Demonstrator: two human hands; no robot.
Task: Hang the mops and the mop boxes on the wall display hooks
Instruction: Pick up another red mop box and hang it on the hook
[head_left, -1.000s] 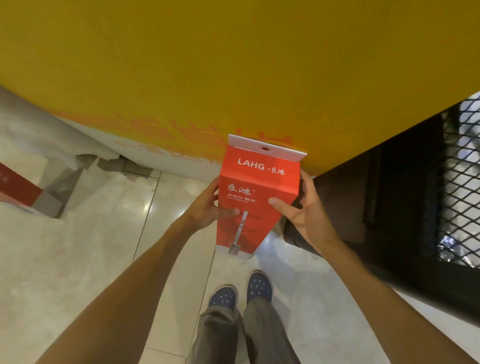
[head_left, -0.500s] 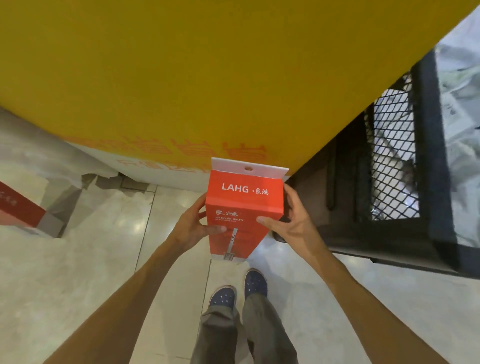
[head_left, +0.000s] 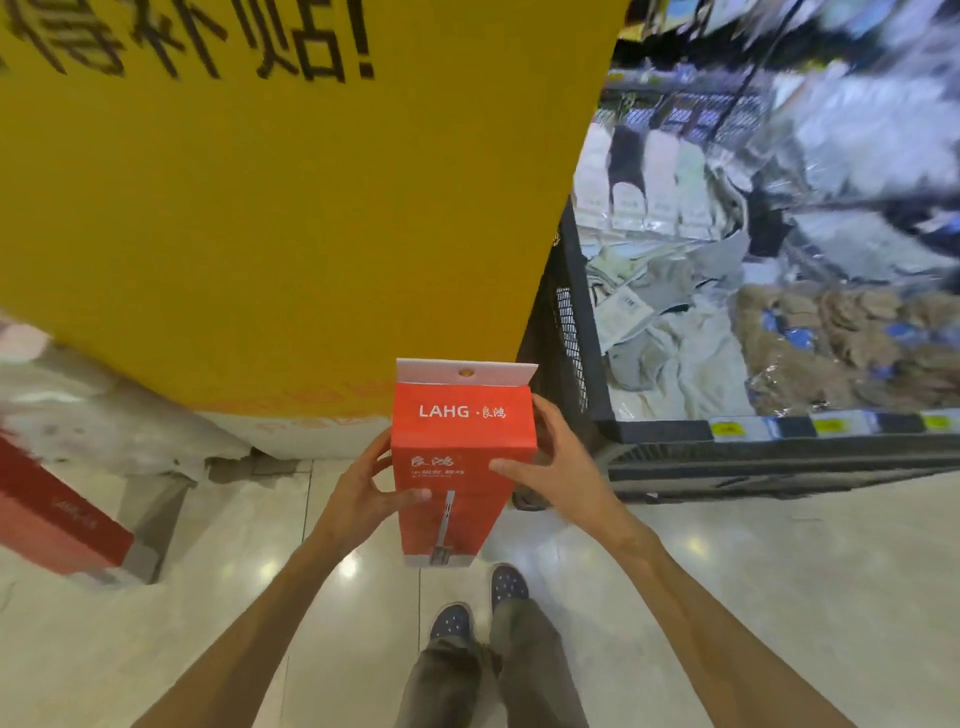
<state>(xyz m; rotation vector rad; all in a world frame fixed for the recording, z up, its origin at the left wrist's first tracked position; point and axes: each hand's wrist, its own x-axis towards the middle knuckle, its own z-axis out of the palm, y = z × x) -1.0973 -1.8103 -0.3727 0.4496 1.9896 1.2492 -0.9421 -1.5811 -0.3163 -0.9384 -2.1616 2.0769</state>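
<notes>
Large yellow printed sign panel (head_left: 270, 218) fills the view above the glossy tiled floor (head_left: 779, 571); no display hook is visible. 2 red cardboard mop boxes: 1 lying at far left (head_left: 57, 525), 1 upright (head_left: 462, 462), clamped between left hand (head_left: 363, 493) and right hand (head_left: 561, 467). Keep its white tab's hole (head_left: 466, 372) uppermost, level, for threading.

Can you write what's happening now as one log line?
left hand: holds red mop box | right hand: holds it too | box: upright, not hung | hooks: unseen
</notes>
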